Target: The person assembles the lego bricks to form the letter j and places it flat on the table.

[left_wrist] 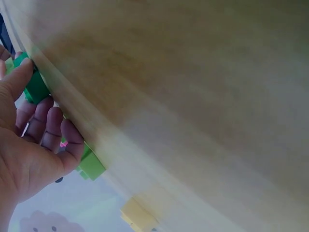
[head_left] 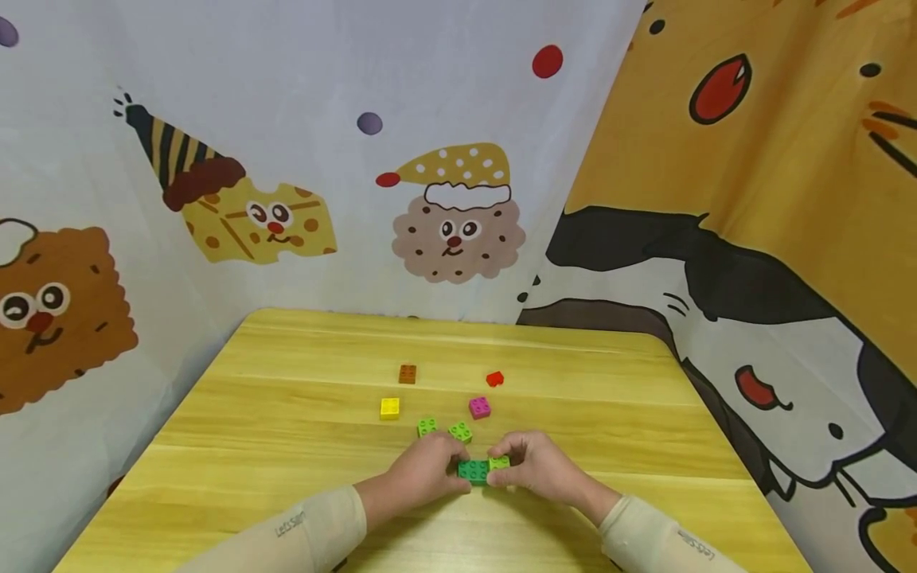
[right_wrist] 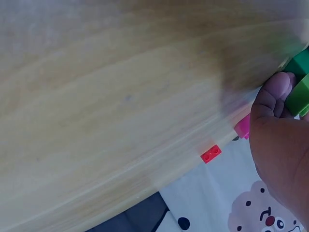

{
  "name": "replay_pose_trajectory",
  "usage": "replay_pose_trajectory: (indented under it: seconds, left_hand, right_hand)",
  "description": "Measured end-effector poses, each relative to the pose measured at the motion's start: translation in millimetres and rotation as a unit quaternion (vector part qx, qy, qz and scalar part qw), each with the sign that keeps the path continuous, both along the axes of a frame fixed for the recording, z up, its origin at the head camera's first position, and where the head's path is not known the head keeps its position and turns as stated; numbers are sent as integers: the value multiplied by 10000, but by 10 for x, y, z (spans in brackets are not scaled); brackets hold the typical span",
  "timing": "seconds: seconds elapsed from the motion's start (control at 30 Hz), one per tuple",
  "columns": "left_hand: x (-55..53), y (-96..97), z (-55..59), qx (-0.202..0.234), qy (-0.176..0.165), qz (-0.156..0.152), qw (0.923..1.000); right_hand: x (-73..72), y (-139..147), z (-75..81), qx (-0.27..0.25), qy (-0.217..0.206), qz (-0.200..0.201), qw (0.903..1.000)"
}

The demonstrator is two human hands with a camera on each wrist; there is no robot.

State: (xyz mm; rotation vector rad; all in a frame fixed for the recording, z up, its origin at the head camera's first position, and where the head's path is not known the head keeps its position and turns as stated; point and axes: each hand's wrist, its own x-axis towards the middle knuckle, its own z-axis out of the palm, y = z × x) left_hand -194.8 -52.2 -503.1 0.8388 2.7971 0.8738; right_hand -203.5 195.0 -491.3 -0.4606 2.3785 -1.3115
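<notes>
In the head view, my left hand (head_left: 424,471) holds a dark green toy building brick (head_left: 472,472) by its left end, just above or on the table. A lime green brick (head_left: 499,461) is pinched between the thumb and fingers of my right hand (head_left: 542,469). It meets the right end of the dark green one; whether their studs are joined I cannot tell. The right wrist view shows this lime brick (right_wrist: 298,99) against the dark green one (right_wrist: 299,64). Two more lime bricks, one left (head_left: 427,427) and one right (head_left: 461,432), lie just beyond the hands.
Farther back on the wooden table (head_left: 286,398) are a yellow brick (head_left: 390,409), a magenta brick (head_left: 480,408), a brown brick (head_left: 407,374) and a small red piece (head_left: 495,379). A cartoon-printed curtain (head_left: 308,95) hangs behind the table and along its right side.
</notes>
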Motion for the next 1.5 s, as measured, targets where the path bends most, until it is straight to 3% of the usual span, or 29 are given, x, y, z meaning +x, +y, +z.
replay_pose_trajectory:
  seconds: [0.73, 1.0, 1.3, 1.5]
  left_hand:
    - [12, 1, 20, -141, 62, 47, 9999]
    - [45, -18, 52, -226, -81, 37, 9997]
    - [83, -75, 16, -154, -119, 84, 9998]
    - [91, -186, 50, 15, -348, 268, 9990]
  right_hand:
    - [-20, 5, -14, -81, 95, 100, 9999]
    - [-24, 13, -22, -86, 111, 94, 9999]
    - [-6, 21, -42, -185, 71, 136, 9997]
    - [-6, 18, -45, -194, 46, 106, 9997]
